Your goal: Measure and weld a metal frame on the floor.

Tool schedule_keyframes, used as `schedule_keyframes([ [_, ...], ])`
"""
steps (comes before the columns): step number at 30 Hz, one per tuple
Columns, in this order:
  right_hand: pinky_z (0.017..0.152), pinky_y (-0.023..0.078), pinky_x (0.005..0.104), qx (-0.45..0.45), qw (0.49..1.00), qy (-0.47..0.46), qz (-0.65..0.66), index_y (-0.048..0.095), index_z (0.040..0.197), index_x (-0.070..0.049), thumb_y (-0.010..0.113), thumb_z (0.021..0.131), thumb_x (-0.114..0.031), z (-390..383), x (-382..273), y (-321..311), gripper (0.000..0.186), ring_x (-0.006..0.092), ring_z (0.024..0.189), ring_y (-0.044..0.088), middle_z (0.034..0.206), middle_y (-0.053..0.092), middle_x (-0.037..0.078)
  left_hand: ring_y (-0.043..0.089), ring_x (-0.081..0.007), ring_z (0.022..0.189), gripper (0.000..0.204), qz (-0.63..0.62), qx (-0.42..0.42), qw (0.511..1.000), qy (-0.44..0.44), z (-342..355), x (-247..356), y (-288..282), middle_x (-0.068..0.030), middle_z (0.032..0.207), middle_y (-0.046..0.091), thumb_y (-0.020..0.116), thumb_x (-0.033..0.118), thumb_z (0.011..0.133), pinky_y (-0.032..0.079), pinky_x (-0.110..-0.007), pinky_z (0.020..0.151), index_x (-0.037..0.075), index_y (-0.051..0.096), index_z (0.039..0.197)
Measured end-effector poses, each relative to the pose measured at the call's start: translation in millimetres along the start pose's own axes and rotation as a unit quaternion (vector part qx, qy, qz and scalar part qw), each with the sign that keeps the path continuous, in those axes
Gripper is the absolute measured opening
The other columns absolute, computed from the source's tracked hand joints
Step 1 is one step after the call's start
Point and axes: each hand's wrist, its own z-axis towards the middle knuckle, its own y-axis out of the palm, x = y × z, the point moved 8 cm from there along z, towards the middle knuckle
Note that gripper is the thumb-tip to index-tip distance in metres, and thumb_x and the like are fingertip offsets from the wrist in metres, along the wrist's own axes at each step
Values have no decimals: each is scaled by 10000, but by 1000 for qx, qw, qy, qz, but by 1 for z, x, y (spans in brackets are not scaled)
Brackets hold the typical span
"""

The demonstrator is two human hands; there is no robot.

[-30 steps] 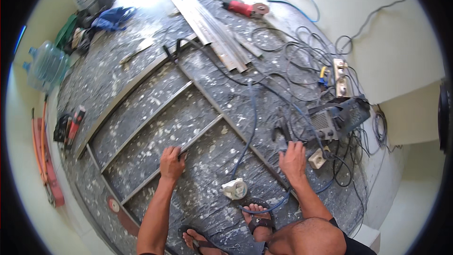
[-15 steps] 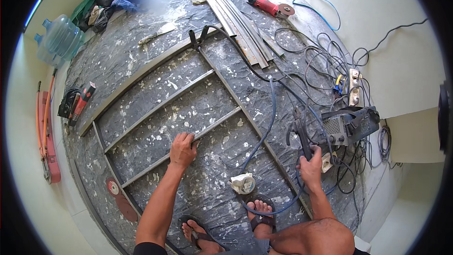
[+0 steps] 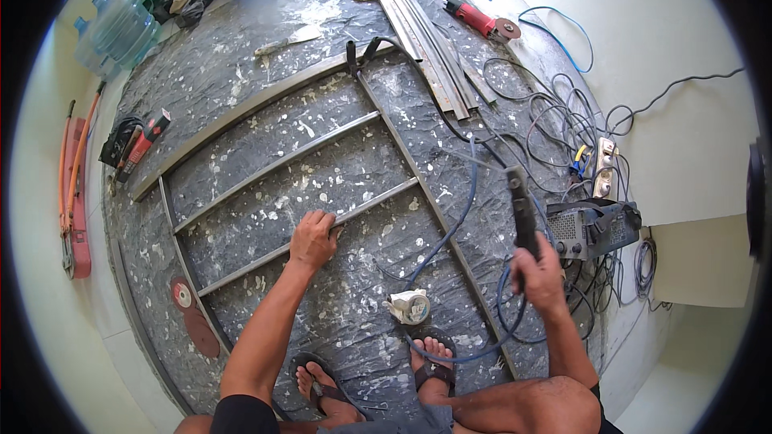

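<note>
A metal frame (image 3: pixel 441 221) of square tubes with crossbars lies on the paint-spattered grey sheet. My left hand (image 3: pixel 314 239) is closed round its nearest crossbar (image 3: pixel 378 200), about midway along. On the right, my right hand (image 3: pixel 540 277) grips the black handle of a welding electrode holder (image 3: pixel 523 213), raised above the floor. A thin rod, apparently an electrode (image 3: pixel 470 157), points leftward from its head. At the frame's far corner sits a black clamp (image 3: pixel 354 56) with a cable. The grey welding machine (image 3: pixel 599 229) stands just beyond my right hand.
Metal bars (image 3: pixel 430 48) and a red angle grinder (image 3: pixel 478 20) lie at the back. Tangled cables and a power strip (image 3: pixel 605 167) are on the right. A small white round-faced object (image 3: pixel 410 306) lies by my feet. Cutting discs (image 3: pixel 183 296) and bolt cutters (image 3: pixel 79 169) are left.
My right hand has lifted the electrode holder from beside the welding machine, turning its rod leftward. My left hand stays on the crossbar. The whole view has shifted slightly.
</note>
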Motion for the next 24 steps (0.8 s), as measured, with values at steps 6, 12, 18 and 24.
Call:
schedule_keyframes([
  [6,556,508,474,79,914,-77,-391,523,1075,11,615,944,-184,12,43,31,253,395,651,690,709,649,236,608,-313,891,227,5,11,1000,5,1,0,-2,-106,907,619,759,126,787,521,-414,782,45,666,978],
  [12,591,489,521,82,897,-137,-412,521,1114,-2,621,938,-179,26,56,42,268,489,711,648,730,636,279,606,-314,888,246,11,9,1000,4,1,0,-2,-107,903,617,763,115,778,519,-416,783,40,668,991],
  [18,617,492,549,75,884,-157,-433,502,1151,1,622,937,-161,38,57,50,294,503,743,644,782,649,298,604,-313,882,240,8,11,1000,4,1,2,-3,-106,903,612,761,115,778,518,-418,776,43,665,986],
  [24,623,499,549,79,883,-163,-433,504,1150,3,627,932,-149,39,55,53,292,508,749,644,787,650,300,605,-310,885,230,12,6,1000,3,0,2,-3,-100,902,611,763,121,777,521,-415,772,49,661,971],
])
